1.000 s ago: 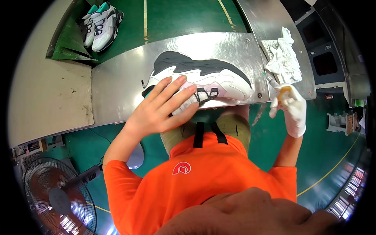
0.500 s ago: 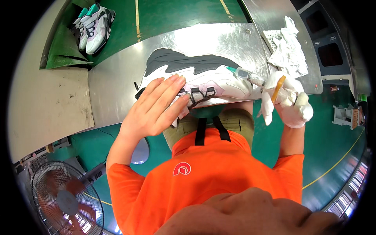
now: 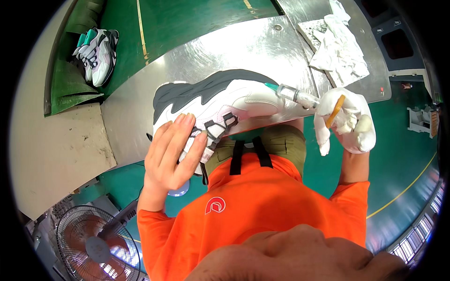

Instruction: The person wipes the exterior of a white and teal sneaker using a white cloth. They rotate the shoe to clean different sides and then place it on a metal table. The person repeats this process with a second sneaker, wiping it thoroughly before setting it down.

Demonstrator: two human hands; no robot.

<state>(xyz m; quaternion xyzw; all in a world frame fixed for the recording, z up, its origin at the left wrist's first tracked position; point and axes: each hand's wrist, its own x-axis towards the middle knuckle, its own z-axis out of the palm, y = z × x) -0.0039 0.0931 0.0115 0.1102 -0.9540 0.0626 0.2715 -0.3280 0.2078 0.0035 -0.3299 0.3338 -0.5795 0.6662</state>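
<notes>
A white sneaker [image 3: 260, 100] with a dark grey sole and pale pink patches lies on its side on the metal bench, toe to the right. My bare left hand [image 3: 176, 150] grips it at the tongue and laces, fingers over the upper, the thumb side hidden. In my right hand [image 3: 347, 119], which wears a white glove, is a clear syringe [image 3: 295, 95] with a green tip. That tip meets the sneaker at the toe, where sole and upper join. An orange-brown strip [image 3: 335, 111] shows against the glove's fingers.
A pair of similar sneakers [image 3: 97, 56] stands at the far left beside green padding [image 3: 70, 89]. White cloths [image 3: 340, 51] lie over a speckled block on the metal bench [image 3: 211, 51], at right. A fan [image 3: 97, 248] stands at lower left.
The sneaker has turned slightly in my left hand, its toe end swinging away from me. The syringe tip stays at the toe, a little farther back along the sole edge. The whole view has shifted.
</notes>
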